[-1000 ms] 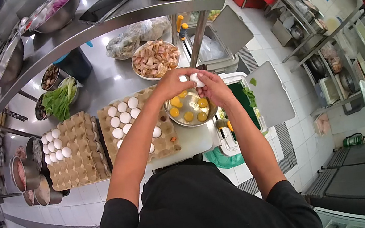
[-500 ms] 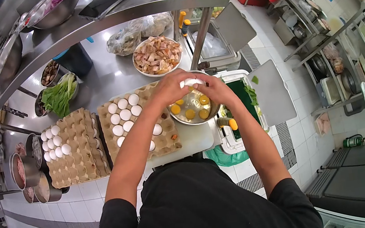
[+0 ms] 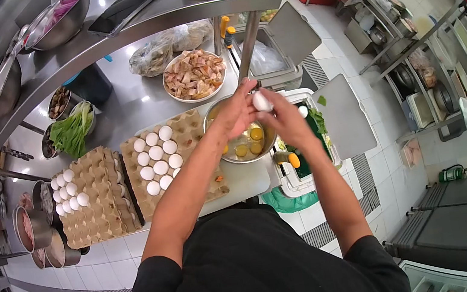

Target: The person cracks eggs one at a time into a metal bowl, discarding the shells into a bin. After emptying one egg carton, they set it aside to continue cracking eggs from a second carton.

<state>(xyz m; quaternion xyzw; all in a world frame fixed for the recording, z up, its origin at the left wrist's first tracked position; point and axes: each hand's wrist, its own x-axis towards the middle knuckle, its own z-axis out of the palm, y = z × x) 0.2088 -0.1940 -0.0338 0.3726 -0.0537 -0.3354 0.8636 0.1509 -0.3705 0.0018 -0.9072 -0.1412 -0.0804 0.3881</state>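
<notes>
- both hands meet over the metal bowl (image 3: pixel 213 126): the left hand (image 3: pixel 235 113) curls around one side of a white egg (image 3: pixel 262 101), thumb and fingers pinching it, while the right hand (image 3: pixel 287 118) cups the other side with its fingers closed on the shell.
- the egg sits between the two hands, held just above the bowl's far rim, over the yolks (image 3: pixel 256 134) already pooled inside.
- risk: the egg hangs close to the rim rather than over the middle, so its contents could run down the outside onto the steel counter (image 3: pixel 135 103).
- risk: the shell is thin and brittle; an uneven squeeze could drop fragments among the yolks, or a sharp edge could pierce one (they look whole and round for now).
- risk: fingers wet with egg white would be slick on a smooth shell, so a half could slip into the bowl.
- risk: the left forearm crosses over the near egg tray (image 3: pixel 182 131); a dropped elbow could knock the white eggs (image 3: pixel 155 153) resting loose in it.
- materials: the bowl is shiny, thin-walled and round; the trays are rough, dimpled brown pulp, the second tray (image 3: pixel 101 197) lying just beside the first.
- further off, a white plate of chopped pieces (image 3: pixel 194 75) and a bowl of leafy greens (image 3: pixel 71 130) stand well apart from the hands.
</notes>
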